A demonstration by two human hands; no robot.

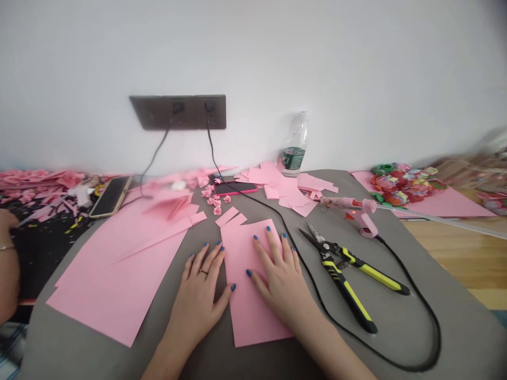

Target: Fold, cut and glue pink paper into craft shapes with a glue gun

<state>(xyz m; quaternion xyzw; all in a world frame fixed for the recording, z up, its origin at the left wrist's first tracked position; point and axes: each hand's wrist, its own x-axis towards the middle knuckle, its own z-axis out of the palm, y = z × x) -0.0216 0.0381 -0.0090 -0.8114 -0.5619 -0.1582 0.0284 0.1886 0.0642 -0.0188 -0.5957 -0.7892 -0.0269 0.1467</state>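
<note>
My right hand (277,279) lies flat with its fingers spread on a rectangular sheet of pink paper (249,301). My left hand (200,306) rests on the grey table top (158,343) just left of that sheet, with its thumb tip at the paper's edge. A ring sits on one left finger. Neither hand holds anything. Two narrow pink paper strips (231,217) lie beyond the sheet. Further left spreads a larger pink sheet (111,274). To the right of my right hand lie yellow-and-black-handled snips (348,279).
A pink hot glue gun (362,211) stands at right, its black cord (396,364) looping around the snips. Pink paper scraps (285,184), small paper flowers (214,200), several phones, and a water bottle (296,145) sit beyond. Another person's hand (6,227) shows at the left edge.
</note>
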